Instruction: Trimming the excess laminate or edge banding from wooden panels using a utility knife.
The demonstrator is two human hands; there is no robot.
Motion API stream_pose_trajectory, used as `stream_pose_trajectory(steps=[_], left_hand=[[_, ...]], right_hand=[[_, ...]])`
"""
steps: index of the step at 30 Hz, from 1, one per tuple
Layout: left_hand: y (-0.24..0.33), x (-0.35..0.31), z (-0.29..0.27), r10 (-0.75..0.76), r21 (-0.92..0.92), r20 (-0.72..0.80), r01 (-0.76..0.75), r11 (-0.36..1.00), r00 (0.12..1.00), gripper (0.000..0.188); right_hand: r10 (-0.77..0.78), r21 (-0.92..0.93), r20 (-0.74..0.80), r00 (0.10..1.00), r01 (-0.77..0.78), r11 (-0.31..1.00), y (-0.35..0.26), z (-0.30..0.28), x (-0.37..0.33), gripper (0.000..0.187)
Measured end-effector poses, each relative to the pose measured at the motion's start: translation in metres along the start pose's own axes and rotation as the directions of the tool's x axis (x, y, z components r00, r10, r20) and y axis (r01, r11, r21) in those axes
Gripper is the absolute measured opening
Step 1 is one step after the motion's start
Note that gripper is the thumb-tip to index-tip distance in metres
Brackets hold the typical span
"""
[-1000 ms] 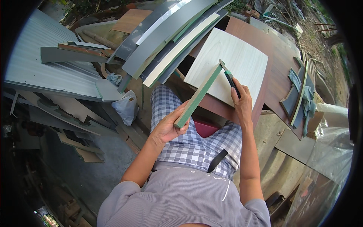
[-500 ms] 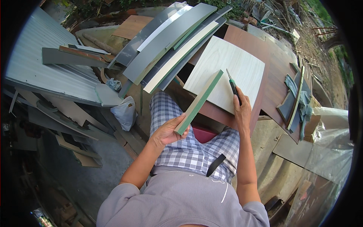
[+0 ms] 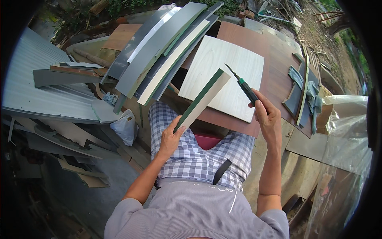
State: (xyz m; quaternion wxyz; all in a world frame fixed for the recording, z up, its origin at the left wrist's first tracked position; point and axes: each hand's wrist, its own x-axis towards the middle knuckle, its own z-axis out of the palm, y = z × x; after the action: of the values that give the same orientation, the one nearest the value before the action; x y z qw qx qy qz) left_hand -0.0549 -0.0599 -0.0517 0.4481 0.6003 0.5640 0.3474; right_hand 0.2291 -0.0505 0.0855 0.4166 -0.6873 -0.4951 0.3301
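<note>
My left hand (image 3: 170,138) is wrapped round the lower end of a narrow board strip (image 3: 205,99), with a cream face and dark green edge. The strip slants up and to the right, raised over my lap and the pale board. In my right hand (image 3: 266,113) is a knife (image 3: 247,89) with a black and green ribbed handle. Its thin, dark, pointed blade aims up and left, near the strip's upper end but apart from it. Below both lies a pale wood-grain board (image 3: 225,75), resting on a larger brown panel (image 3: 274,67).
Long grey and cream board strips (image 3: 159,51) are stacked at the far left of the brown panel. A blue cloth (image 3: 314,95) lies among offcuts on the right. A white plastic bag (image 3: 125,127) sits by my left knee, near corrugated sheeting (image 3: 36,75).
The strip has been turned in my left hand, so its cream face now shows more broadly. My right hand has moved right, tilting the knife further left. The view has shifted slightly.
</note>
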Motion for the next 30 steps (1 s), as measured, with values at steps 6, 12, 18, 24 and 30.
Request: stream_pose_trajectory(steps=[6, 12, 18, 24, 30], left_hand=[[0.002, 0.005, -0.005, 0.140, 0.052, -0.037, -0.138, 0.989, 0.989, 0.036], [0.003, 0.006, -0.014, 0.310, 0.102, -0.065, -0.303, 0.948, 0.948, 0.038], [0.046, 0.022, 0.005, 0.216, -0.122, -0.120, -0.230, 0.966, 0.969, 0.040], [0.097, 0.082, 0.076, 0.106, -0.405, 0.178, -0.025, 0.914, 0.978, 0.042], [0.115, 0.120, 0.202, -0.018, -0.560, 0.429, 0.282, 0.779, 0.903, 0.035]], right_hand=[[-0.028, -0.044, 0.031, 0.999, 0.029, 0.999, -0.008, -0.004, -0.002, 0.033], [-0.022, -0.086, 0.019, 1.000, 0.023, 0.996, 0.007, -0.007, -0.002, 0.031], [0.129, -0.008, 0.046, 0.991, -0.129, 0.992, 0.049, 0.002, -0.011, 0.034], [0.228, 0.378, -0.362, 0.904, -0.081, 0.922, 0.089, -0.019, -0.047, 0.040], [0.290, 0.418, -0.493, 0.821, -0.070, 0.906, 0.116, -0.045, -0.082, 0.041]])
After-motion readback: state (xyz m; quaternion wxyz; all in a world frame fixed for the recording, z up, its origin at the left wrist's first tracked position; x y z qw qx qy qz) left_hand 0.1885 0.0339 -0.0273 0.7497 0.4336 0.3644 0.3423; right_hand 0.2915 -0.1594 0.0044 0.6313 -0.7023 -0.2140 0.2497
